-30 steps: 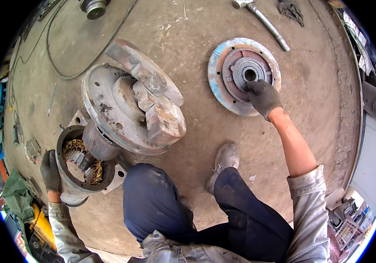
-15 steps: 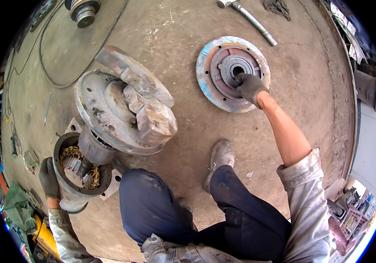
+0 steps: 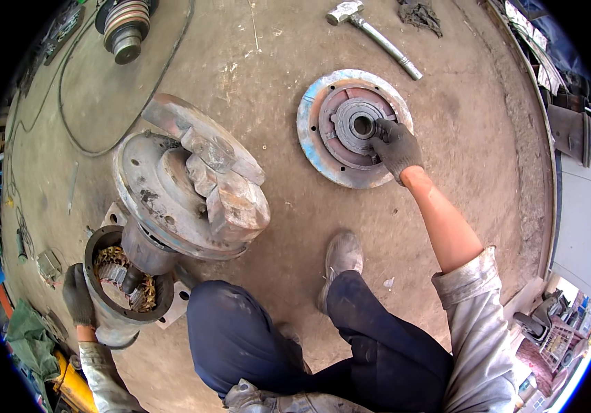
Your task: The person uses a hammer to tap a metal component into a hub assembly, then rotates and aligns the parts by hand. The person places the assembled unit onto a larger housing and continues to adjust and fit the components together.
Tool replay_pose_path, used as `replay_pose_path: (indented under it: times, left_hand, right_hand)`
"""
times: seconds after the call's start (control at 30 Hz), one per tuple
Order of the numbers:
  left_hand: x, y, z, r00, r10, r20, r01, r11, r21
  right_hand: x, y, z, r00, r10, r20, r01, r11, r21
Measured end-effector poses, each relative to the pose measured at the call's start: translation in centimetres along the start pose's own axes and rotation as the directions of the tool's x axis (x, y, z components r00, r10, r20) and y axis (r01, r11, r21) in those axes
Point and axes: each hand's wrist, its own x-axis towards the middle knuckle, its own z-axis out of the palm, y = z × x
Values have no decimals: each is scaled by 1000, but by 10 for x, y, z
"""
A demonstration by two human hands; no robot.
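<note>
My right hand (image 3: pixel 397 147), in a dark glove, has its fingers bent at the edge of the centre bore of a round end cover (image 3: pixel 316 153). The cover is a flat flanged disc with blue paint traces and a dark ring in its hub, lying on the floor. At the lower left, my gloved left hand (image 3: pixel 78 296) lies against the outside of an open motor housing (image 3: pixel 93 265), its fingers stretched along the wall. Copper windings (image 3: pixel 149 292) show inside. A heavy flanged shaft piece with thick metal blocks (image 3: pixel 147 182) leans over the housing's opening.
A hammer (image 3: pixel 386 45) and a dark rag (image 3: pixel 420 15) lie beyond the cover. At the far left stands a grooved pulley on a shaft (image 3: pixel 126 31), with a cable (image 3: pixel 62 89) looping past it. My shoe (image 3: pixel 344 253) is between the two work pieces.
The view has shifted, so the floor things sit lower. My right fingers have drawn back from inside the bore to its right edge. My left hand stays by the housing.
</note>
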Motion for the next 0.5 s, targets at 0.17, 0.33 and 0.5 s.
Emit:
replay_pose_path:
  times: [0.17, 0.33, 0.5]
  left_hand:
    - [-8, 0, 6, 999, 8, -35, -7, 999, 39]
    - [-7, 30, 3, 998, 25, -62, -21, 998, 64]
    - [-11, 30, 2, 998, 10, -68, -8, 999, 32]
  right_hand:
    - [2, -16, -7, 986, -60, 157, 76, 992, -99]
    - [6, -16, 3, 987, -109, 114, 118, 990, -80]
    - [9, -34, 14, 974, -150, 170, 159, 987, -38]
